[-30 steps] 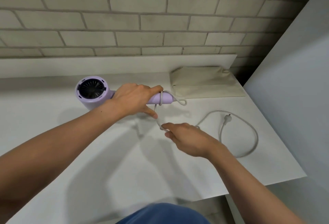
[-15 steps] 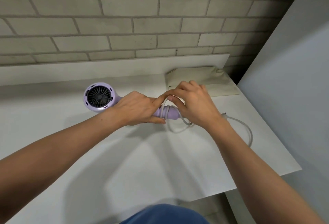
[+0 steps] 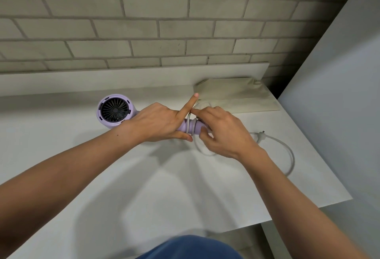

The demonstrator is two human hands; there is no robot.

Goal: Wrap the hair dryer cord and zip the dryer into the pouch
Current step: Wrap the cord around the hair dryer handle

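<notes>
Dryer point(image 3: 115, 110) lies on counter point(image 3: 144, 186), fan grille toward camera. Left hand point(image 3: 158, 123) grips its handle, index finger straight, pointing far. Right hand point(image 3: 224, 133) pinches cord point(image 3: 287, 149) beside handle end. Two turns wound round handle; rest loops right, with plug point(image 3: 260, 135). Pouch point(image 3: 236, 94) flat, far right, by wall.
</notes>
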